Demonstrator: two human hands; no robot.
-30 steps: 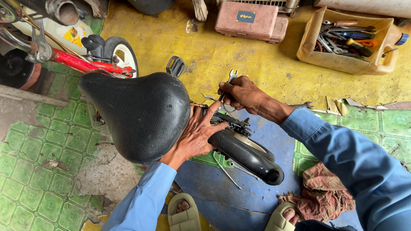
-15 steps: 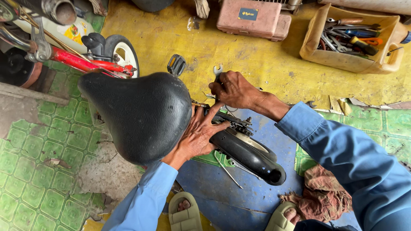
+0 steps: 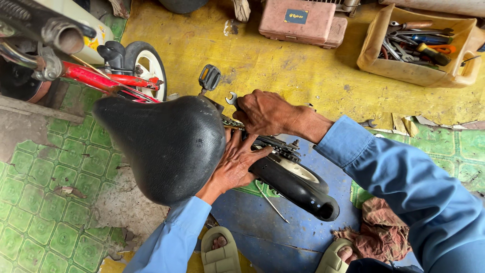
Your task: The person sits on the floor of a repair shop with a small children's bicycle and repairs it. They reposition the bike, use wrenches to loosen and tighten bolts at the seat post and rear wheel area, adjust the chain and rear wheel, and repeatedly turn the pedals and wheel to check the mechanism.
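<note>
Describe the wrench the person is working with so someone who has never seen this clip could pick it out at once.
Start at the big black bicycle saddle in the middle. Just past its upper right edge, the right hand grips a silvery open-ended wrench. Only its forked head shows, unlike the spare spanner lying loose on the yellow floor.

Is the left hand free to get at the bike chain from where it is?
Probably yes: the left hand lies right below the chain, beside the black saddle, with nothing between them.

Black saddle (image 3: 166, 146), red frame (image 3: 96, 78), green patterned tiles (image 3: 35, 202), yellow floor (image 3: 283, 65), blue sleeves (image 3: 404, 177)
</note>
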